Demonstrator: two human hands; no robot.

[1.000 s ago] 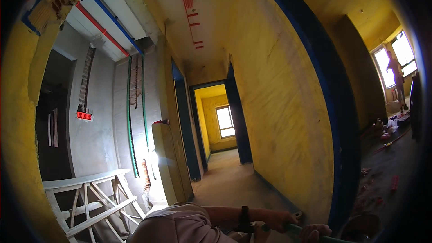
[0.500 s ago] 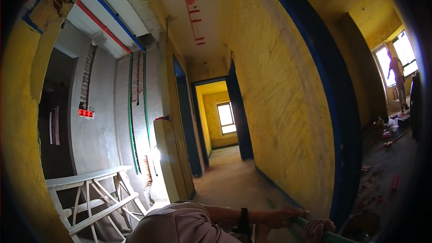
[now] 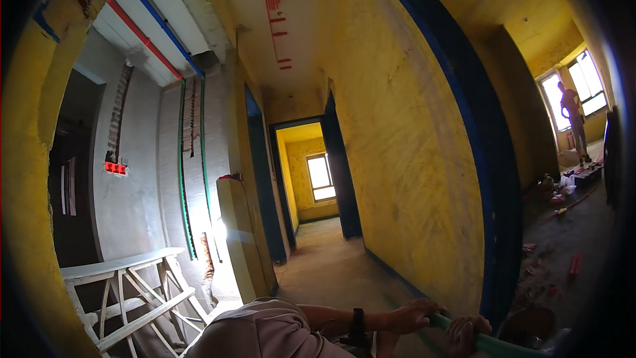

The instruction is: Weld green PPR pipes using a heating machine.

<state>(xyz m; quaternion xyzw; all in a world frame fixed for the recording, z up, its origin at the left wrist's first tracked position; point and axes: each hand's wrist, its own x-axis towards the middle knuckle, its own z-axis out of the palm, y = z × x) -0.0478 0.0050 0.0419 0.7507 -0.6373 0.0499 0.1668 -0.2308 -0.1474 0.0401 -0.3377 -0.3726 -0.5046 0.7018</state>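
Note:
A green pipe [image 3: 505,347] slants across the bottom right of the head view. My left hand [image 3: 407,317], with a dark watch on its wrist, has its fingers closed at the pipe's left end. Close beside it, my right hand [image 3: 466,331] wraps round the same pipe a little farther right. The lower edge cuts off the rest of the pipe. Behind my hands a thin greenish strip shows low down, too dim to make out.
A white wooden trestle [image 3: 132,298] stands at the left by a bright light. Ahead, a corridor floor [image 3: 324,262] leads past a yellow wall [image 3: 411,159] to a doorway. At right, another person [image 3: 574,119] stands near windows, with scattered debris and a round container [image 3: 527,325] nearer me.
My view has turned slightly to the right, so the surroundings sit farther left. Both hands stay on the green pipe with little visible shift. The distant person's pose has altered slightly.

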